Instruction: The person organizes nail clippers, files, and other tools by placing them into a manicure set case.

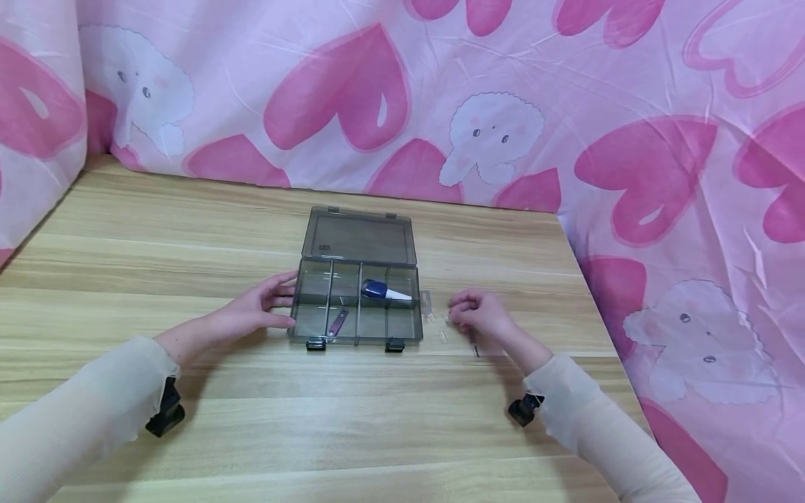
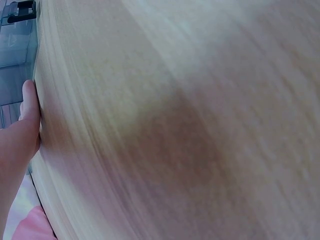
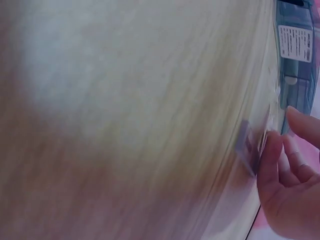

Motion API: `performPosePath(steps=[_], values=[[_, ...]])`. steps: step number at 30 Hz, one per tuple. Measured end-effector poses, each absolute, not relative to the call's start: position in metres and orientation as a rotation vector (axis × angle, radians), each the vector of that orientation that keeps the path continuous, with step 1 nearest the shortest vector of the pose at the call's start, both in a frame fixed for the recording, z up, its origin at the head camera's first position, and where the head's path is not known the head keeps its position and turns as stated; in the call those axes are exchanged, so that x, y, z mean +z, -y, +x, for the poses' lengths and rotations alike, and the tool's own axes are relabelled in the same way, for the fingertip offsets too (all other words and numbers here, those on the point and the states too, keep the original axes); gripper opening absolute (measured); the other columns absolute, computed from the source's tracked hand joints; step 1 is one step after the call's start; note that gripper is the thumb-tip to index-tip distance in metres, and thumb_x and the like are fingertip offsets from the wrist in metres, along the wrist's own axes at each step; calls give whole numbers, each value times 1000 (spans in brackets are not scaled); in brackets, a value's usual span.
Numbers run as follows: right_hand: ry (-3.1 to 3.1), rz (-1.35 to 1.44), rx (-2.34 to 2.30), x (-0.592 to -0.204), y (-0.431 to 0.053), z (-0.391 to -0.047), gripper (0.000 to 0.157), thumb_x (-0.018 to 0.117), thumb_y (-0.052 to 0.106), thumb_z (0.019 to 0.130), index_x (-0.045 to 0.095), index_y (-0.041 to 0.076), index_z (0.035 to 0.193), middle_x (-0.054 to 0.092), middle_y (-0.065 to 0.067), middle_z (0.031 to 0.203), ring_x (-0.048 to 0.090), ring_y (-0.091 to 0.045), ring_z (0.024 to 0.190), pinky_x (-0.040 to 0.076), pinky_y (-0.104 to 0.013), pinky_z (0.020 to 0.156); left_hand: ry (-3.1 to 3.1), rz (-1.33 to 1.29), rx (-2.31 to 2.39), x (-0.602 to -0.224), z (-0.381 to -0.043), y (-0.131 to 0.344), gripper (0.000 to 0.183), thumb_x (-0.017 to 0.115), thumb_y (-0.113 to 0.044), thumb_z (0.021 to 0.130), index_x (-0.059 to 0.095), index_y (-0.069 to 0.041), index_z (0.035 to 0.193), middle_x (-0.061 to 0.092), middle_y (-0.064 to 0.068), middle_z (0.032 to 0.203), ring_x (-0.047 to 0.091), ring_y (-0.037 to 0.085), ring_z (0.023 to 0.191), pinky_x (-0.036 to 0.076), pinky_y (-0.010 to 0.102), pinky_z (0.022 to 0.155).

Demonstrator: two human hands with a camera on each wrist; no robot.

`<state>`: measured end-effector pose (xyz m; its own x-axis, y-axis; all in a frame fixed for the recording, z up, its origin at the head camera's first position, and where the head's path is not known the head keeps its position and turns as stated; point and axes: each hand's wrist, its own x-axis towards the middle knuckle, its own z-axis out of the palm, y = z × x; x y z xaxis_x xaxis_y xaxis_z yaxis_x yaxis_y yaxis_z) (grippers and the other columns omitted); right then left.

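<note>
A grey see-through compartment box (image 1: pixel 357 338) stands on the table with its lid (image 1: pixel 361 237) laid back. Inside lie a dark blue bottle with a white cap (image 1: pixel 376 288), looking like nail polish, and a nail clipper (image 1: pixel 339 322). My left hand (image 1: pixel 260 304) rests against the box's left wall, fingers spread and thumb at the front corner. To the right of the box, my right hand (image 1: pixel 481 313) has its fingers bent close over the table, pinching a small clear piece (image 1: pixel 449 318) at the fingertips. Several thin clear pieces (image 1: pixel 443 337) lie between that hand and the box.
A small clear flat packet (image 1: pixel 425 302) lies against the box's right side. Beneath the right hand is another clear flat item (image 1: pixel 487 348) with a dark mark. A pink curtain (image 1: pixel 352 84) with hearts borders the wooden table (image 1: pixel 314 433) at the back and sides.
</note>
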<state>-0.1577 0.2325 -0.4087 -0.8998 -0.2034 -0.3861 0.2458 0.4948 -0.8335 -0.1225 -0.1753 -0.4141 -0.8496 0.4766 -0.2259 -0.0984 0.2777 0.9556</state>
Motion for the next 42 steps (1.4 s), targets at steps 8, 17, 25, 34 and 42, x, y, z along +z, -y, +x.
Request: performPosePath(steps=[8,17,25,34,42], values=[[-2595,-152,-1113,-415,-219,-156,26,69,-3,74,64,-6,99,62,-6,79,52,-8,67,46,-18,61,-2078,344,1603,-414,-123,175,88,63,-3,84,4,1,149,24,33,146,31,48,131,32,55,108],[-2535,-120,-1186,-409,-221,-157,26,65,-3,77,63,-9,102,62,-7,79,53,-8,66,48,-17,58,-2089,359,1603,-413,-123,175,86,63,-2,84,6,3,148,26,33,145,33,47,130,38,48,106],[-2431,-10,-1285,-402,-225,-163,31,65,2,81,63,-9,110,70,-17,100,59,0,74,51,-15,72,-2084,362,1605,-411,-122,177,86,64,-2,83,6,3,148,28,33,143,34,46,130,43,34,103],[-2086,71,-1627,-382,-220,-169,43,60,1,85,49,-15,124,71,2,91,66,-5,76,54,-18,72,-2090,356,1606,-411,-122,176,86,63,-2,83,6,3,148,27,33,144,34,47,129,40,44,105],[-1905,88,-1751,-360,-192,-177,43,54,-5,87,44,-18,127,67,7,87,66,-5,77,55,-19,80,-2086,371,1616,-414,-122,177,87,64,-2,83,6,4,148,29,34,142,35,47,129,43,36,102]])
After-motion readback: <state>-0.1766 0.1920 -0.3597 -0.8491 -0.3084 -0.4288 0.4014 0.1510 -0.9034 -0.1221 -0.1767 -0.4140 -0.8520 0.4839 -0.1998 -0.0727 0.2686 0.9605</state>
